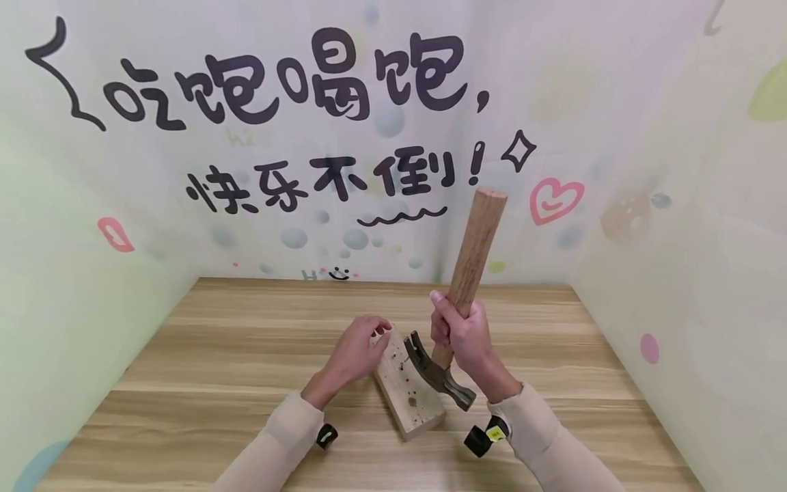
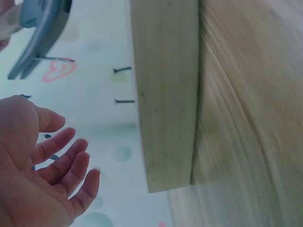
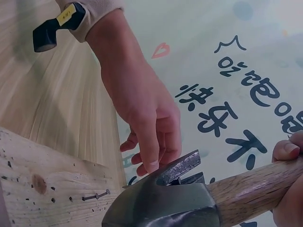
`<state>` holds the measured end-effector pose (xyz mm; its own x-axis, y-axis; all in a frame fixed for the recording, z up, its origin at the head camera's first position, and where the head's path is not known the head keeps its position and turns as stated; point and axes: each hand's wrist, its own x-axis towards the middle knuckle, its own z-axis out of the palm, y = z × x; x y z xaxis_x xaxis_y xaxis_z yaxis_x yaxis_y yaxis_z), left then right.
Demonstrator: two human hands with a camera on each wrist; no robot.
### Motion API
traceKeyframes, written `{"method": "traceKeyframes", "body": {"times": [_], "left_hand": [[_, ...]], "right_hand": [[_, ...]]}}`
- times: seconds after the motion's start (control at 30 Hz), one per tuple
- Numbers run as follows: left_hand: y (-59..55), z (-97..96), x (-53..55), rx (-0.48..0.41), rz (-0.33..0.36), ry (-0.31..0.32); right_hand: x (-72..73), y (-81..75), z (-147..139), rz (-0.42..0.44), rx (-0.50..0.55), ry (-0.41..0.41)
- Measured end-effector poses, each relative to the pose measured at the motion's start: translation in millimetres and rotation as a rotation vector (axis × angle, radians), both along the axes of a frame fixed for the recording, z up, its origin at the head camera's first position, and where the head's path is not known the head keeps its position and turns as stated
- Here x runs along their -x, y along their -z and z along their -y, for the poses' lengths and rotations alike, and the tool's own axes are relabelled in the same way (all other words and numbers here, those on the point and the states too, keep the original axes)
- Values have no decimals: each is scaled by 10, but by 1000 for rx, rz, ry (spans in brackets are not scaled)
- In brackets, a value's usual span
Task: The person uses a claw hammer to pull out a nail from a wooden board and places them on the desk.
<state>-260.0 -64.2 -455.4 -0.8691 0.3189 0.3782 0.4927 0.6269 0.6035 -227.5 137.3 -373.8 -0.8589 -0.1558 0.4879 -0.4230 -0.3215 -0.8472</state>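
My right hand (image 1: pixel 465 336) grips a claw hammer (image 1: pixel 478 249) low on its wooden handle, with the metal head down and the handle end pointing up. The claw overlaps the pale wooden block (image 1: pixel 399 393) in the head view. A nail (image 2: pixel 57 59) shows at the tips of the claw in the left wrist view. My left hand (image 1: pixel 356 347) is over the far end of the block, its fingers loosely bent with nothing between them. Two nails (image 2: pixel 125 101) stick out of the block's face. Several dark holes and a round knot mark that face.
The block lies on a wood-grain table (image 1: pixel 233 355). Printed cloth walls (image 1: pixel 344 232) with black lettering stand behind and at both sides. Each wrist wears a black camera mount (image 1: pixel 478 441) close to the tabletop.
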Motion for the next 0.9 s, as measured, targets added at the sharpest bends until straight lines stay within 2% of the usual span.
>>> {"method": "traceKeyframes", "body": {"times": [0.47, 0.7, 0.9], "left_hand": [[-141, -48, -275, -21, 14, 195], [-127, -64, -315, -24, 30, 267], [-109, -58, -321, -32, 13, 275]], "right_hand": [[11, -47, 27, -11, 3, -15], [1, -66, 48, -26, 1, -43], [-9, -61, 67, -31, 0, -59]]}}
